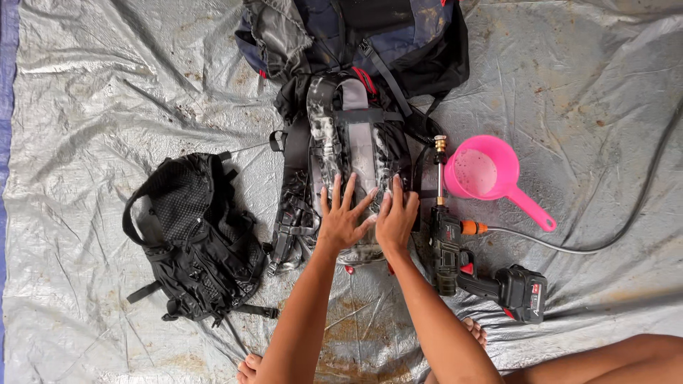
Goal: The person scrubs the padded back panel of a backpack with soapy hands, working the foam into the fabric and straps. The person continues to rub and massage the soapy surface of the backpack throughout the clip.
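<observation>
Head view: both hands point(370, 217) hide soapy backpack's point(352, 142) lower panel.

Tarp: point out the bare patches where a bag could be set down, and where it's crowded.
Free: the tarp left of the soapy backpack and above the black backpack; also the far right beyond the pink scoop and hose. Crowded: the middle, where both hands press beside the spray gun.

I'm seeing my left hand point(343, 217) and right hand point(395, 217) pressing flat on a soapy grey-black backpack point(352, 142), a black backpack point(192, 238) lying left, a cordless spray gun point(462, 263) and pink scoop point(491, 178) sitting right on the grey tarp point(107, 85).
</observation>
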